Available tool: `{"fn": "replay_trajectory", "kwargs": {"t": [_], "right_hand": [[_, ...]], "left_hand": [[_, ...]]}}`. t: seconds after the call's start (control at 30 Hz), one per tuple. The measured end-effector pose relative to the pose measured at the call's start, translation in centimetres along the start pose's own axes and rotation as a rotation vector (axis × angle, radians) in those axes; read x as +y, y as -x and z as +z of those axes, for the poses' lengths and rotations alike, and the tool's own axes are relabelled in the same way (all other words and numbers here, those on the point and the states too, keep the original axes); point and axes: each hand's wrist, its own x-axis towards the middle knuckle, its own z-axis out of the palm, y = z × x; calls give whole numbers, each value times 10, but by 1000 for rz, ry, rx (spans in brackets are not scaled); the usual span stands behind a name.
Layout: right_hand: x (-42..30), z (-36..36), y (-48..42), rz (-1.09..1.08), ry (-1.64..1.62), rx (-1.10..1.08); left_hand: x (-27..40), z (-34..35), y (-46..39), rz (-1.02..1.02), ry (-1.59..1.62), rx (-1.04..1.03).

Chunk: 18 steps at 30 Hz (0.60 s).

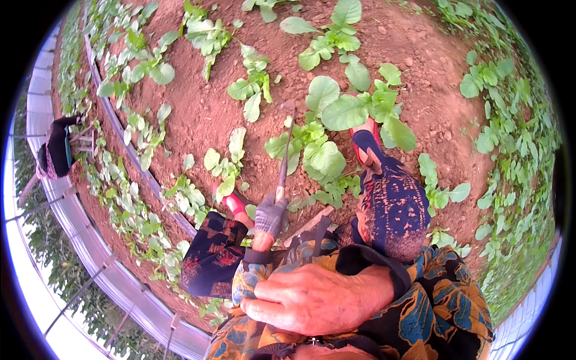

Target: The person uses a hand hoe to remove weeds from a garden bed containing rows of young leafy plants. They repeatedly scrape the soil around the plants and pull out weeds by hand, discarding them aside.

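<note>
My left hand (271,217), in a grey knitted glove, is closed around the wooden handle of a small long-necked hoe (287,155). Its thin metal shaft points away from me, and the small blade lies close to the reddish soil beside leafy green plants (325,157). My right hand (315,297) is bare and held close to my chest, back upward, with bent fingers; what is under them is hidden. Patterned trouser legs and red shoes (234,203) show on both sides of the hoe, with large leaves (346,112) partly over the right shoe.
Rows of leafy plants (144,229) line the left, beside a dark pipe or hose (130,150). Dense low greenery (517,180) fills the right. Another person (58,148) is bent over at the far left near a wooden stool (85,140) and plastic sheeting (112,281). A wooden piece (310,224) lies between my legs.
</note>
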Motion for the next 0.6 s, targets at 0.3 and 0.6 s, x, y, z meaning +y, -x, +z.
{"fn": "replay_trajectory", "kwargs": {"t": [0.3, 0.6], "right_hand": [[-5, 0, -9, -5, 61, -78], [-3, 5, -11, -11, 88, -122]], "left_hand": [[27, -2, 3, 102, 119, -35], [-2, -33, 35, 20, 296, -120]]}}
